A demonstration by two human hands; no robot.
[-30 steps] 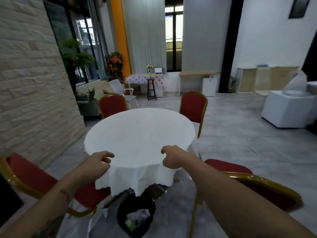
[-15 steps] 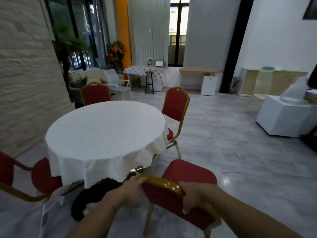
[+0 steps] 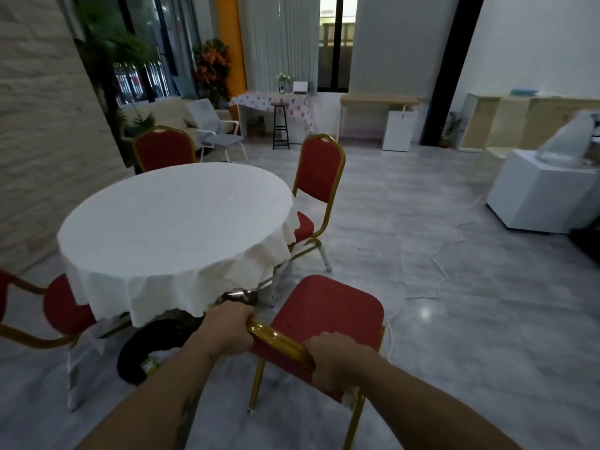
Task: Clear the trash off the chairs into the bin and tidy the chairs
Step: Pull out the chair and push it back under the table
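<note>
Red chair (image 3: 328, 316) beside tabletop (image 3: 175, 219) is gripped at its backrest by left hand (image 3: 229, 332) and right hand (image 3: 334, 360). Seat looks cleared; bin (image 3: 143, 349) below tabletop holds trash; tucking-in judged outstanding.

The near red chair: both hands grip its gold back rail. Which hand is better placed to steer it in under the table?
Left, probably. The left hand grips the near chair on the corner nearest the round table; the right hand holds the far side.

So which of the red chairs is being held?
The nearest red chair: left hand and right hand grip its gold backrest; the others stand untouched.
</note>
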